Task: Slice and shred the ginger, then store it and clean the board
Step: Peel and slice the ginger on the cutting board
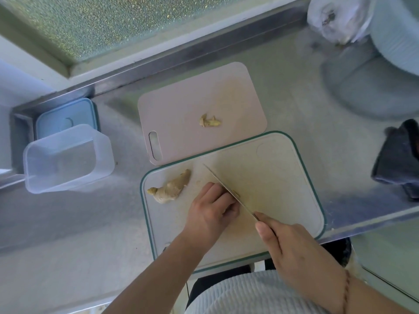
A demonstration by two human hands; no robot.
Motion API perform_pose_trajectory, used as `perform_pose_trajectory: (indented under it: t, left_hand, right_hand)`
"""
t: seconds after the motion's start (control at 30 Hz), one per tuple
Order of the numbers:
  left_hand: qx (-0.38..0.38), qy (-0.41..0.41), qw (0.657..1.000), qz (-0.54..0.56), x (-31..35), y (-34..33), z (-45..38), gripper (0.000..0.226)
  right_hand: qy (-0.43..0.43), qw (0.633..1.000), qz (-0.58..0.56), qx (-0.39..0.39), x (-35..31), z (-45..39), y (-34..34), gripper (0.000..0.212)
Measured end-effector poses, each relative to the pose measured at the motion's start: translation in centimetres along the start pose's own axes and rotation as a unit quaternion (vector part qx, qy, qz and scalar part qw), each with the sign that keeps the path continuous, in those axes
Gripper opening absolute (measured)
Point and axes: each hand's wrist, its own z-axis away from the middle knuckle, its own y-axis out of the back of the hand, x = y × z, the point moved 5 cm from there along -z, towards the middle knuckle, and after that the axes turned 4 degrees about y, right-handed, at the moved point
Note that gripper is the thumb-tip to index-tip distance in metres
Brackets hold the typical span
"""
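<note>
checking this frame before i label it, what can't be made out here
Head view only:
- Ginger being cut: hidden under the left hand and knife.
- Knife handle: wrapped by the right hand.
- Bag contents, top right: blurred.
- Dark cloth: cut off by the right edge.

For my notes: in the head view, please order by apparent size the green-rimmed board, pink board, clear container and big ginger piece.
1. Green-rimmed board
2. Pink board
3. Clear container, nearly as large as the pink board, so this order is unsure
4. Big ginger piece

Left hand (212, 206) curled knuckles-down; right hand (292, 248) seemingly gripped closed, wrist angled inward.
</note>
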Motion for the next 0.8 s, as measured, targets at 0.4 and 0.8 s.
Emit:
perform_pose_trajectory:
  t: [0.4, 0.8]
  left_hand:
    - [0.013, 0.006, 1.0, -0.023, 0.6, 0.6, 0.5, 0.011]
    - [0.008, 0.004, 1.0, -0.026, -0.1, 0.3, 0.5, 0.014]
  right_hand:
    - [0.018, 0.999, -0.033, 0.027, 0.0, 0.7, 0.1, 0.056]
    - [0.034, 0.999, -0.007, 0.04, -0.2, -2.2, 0.1, 0.043]
